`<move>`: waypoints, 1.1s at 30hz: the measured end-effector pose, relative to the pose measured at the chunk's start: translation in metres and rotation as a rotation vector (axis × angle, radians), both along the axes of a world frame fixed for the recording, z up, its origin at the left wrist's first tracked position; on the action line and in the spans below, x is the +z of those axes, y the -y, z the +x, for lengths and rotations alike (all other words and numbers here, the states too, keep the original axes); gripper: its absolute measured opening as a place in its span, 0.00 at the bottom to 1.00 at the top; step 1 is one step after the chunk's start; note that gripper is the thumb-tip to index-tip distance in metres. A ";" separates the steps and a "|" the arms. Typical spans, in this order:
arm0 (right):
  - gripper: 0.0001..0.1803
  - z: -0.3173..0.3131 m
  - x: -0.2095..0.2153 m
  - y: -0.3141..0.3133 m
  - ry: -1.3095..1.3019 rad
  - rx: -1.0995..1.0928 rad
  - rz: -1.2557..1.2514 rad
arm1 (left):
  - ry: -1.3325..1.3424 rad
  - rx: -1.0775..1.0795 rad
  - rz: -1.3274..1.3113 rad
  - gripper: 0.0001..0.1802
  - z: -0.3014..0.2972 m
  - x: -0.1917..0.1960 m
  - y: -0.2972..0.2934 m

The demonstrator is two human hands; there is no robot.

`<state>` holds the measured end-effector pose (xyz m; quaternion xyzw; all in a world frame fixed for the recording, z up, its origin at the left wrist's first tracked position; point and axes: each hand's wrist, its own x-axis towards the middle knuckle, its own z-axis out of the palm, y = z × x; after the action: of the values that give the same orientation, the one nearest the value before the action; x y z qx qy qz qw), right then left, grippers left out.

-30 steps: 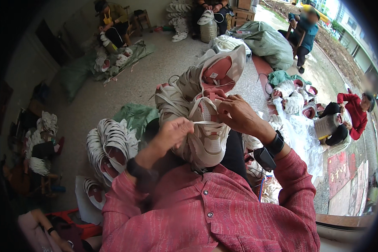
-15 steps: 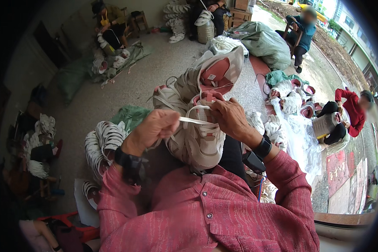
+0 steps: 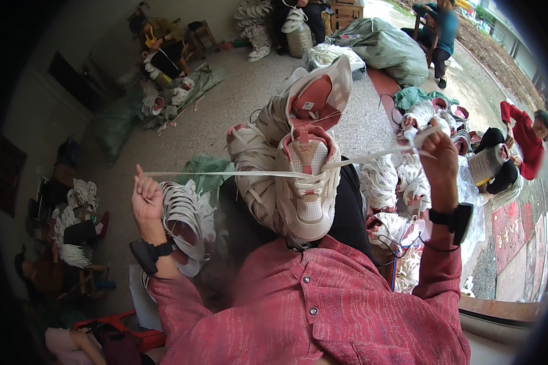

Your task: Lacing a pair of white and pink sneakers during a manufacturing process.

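Note:
A white and beige sneaker (image 3: 306, 216) with a pink lining stands in front of me, toe toward my body. A flat white shoelace (image 3: 237, 174) runs through its eyelets and is drawn out taut to both sides. At the left, my left hand (image 3: 147, 199) is closed on one end of it. My right hand (image 3: 441, 157), raised at the right, grips the other end, and some slack lace loops around its fingers. Against the sneaker's far left side leans a row of similar sneakers (image 3: 249, 149). Behind it another shoe (image 3: 323, 100) opens toward me, showing its pink inside.
Stacked shoe uppers (image 3: 189, 213) lie at my left beside a green bag (image 3: 207, 167). More shoes (image 3: 380, 182) are heaped at my right, near clear plastic sheeting (image 3: 475, 213). A large sack (image 3: 383, 52) stands farther off. A person in red (image 3: 523, 143) sits at the right; other people sit farther back.
Both hands have moved from close over the sneaker out to opposite sides, pulling the shoelace into two long taut lengths. The right hand has left the sneaker's tongue.

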<state>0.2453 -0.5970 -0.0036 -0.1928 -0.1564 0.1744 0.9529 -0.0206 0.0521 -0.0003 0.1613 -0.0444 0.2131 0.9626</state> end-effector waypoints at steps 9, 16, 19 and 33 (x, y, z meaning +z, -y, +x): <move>0.20 -0.003 -0.103 0.092 0.353 -0.554 -1.954 | -0.585 0.547 -0.029 0.18 -0.049 -0.046 -0.038; 0.12 -0.077 0.012 -0.106 1.162 -0.440 -1.344 | -0.317 0.504 -0.164 0.23 -0.069 -0.034 -0.038; 0.12 -0.101 0.030 -0.156 1.263 -0.320 -1.235 | -0.319 0.348 0.219 0.22 -0.050 -0.022 -0.007; 0.05 -0.091 0.041 -0.198 1.422 -0.192 -1.519 | -0.338 0.041 1.536 0.09 0.066 -0.021 0.239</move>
<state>0.1547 -0.3994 0.0377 -0.8109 -0.5144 -0.0034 0.2790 0.0455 -0.1874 -0.0214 0.8125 -0.0291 0.1131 0.5711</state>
